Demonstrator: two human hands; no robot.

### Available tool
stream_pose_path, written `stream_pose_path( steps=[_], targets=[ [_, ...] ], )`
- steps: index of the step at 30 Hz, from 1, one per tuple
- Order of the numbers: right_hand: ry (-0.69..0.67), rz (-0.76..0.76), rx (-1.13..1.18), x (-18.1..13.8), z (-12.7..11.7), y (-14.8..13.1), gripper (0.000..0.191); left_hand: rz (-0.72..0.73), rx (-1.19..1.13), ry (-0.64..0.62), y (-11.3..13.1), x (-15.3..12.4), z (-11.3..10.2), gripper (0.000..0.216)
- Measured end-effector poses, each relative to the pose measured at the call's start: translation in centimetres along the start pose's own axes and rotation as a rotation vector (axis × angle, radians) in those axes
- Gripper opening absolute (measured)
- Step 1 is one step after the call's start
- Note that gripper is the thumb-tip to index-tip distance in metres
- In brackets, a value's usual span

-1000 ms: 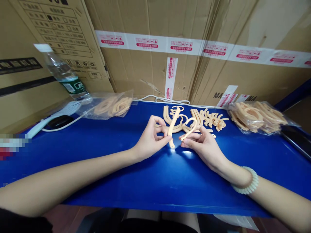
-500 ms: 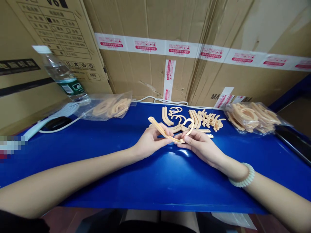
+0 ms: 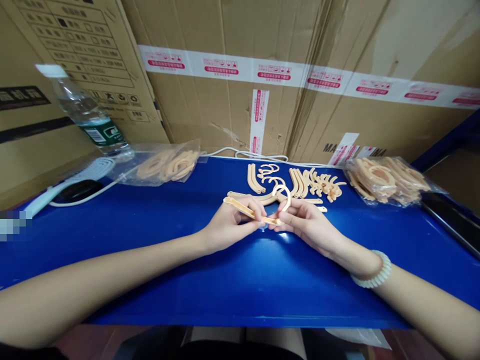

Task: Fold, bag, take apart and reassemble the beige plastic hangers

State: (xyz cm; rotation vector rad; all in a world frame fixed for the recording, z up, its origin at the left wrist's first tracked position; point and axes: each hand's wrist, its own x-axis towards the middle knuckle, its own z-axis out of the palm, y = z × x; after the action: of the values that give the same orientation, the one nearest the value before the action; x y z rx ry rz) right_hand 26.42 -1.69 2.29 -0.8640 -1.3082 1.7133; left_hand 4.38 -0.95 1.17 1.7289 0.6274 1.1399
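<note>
My left hand (image 3: 229,227) pinches a long, slightly curved peach plastic strip (image 3: 245,210) that lies nearly level above the blue table (image 3: 232,280). My right hand (image 3: 305,225) pinches a peach plastic hook piece (image 3: 284,196), and its lower end meets the strip's right end between my fingertips. Just behind my hands lies a loose spread of peach plastic parts (image 3: 296,182): curved strips, hooks and small pieces.
A clear bag of peach parts (image 3: 388,179) lies at the right, another bag (image 3: 168,164) at the left. A water bottle (image 3: 84,112), a white handheld device (image 3: 71,181) with a white cable and a black object (image 3: 80,190) stand far left. Taped cardboard boxes (image 3: 300,85) wall the back.
The strip in my left hand swung from upright down to nearly level, and its end came to the hook piece in my right hand. Both hands drew closer together.
</note>
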Motion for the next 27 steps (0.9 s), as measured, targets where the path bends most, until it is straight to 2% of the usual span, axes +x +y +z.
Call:
stream_pose_path(
  steps=[15, 22, 27],
  targets=[
    [-0.019, -0.013, 0.016, -0.09, 0.01, -0.12, 0.027, 0.016, 0.085, 0.052, -0.04, -0.09, -0.03, 0.013],
    [0.013, -0.031, -0.02, 0.07, 0.02, 0.31, 0.033, 0.189, 0.242, 0.008, 0.4, -0.06, -0.19, 0.014],
    [0.042, -0.095, -0.086, 0.03, 0.26, 0.59, 0.034, 0.247, 0.232, -0.018, 0.44, 0.08, -0.22, 0.014]
  ],
)
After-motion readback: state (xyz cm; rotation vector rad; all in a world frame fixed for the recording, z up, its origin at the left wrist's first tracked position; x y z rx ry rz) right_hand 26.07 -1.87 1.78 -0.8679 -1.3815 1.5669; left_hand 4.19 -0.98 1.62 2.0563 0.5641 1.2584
